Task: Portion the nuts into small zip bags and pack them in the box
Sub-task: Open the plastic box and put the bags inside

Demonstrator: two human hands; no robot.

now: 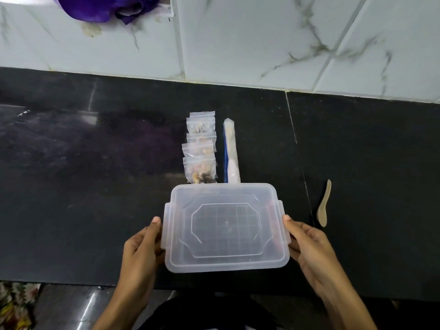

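Observation:
A clear plastic box (226, 228) with its lid on sits at the near edge of the black counter. My left hand (140, 253) grips its left side by the clip, thumb on top. My right hand (309, 246) grips its right side the same way. Beyond the box lies a row of several small zip bags (200, 148) with mixed nuts inside. Right of them lies a rolled white packet (231, 153) with a blue strip along it.
A small wooden spoon (324, 204) lies on the counter (95, 186) to the right of the box. A marble-tiled wall (262, 39) rises behind the counter, with purple cloth (104, 7) at the top left. The counter's front edge runs just under my wrists.

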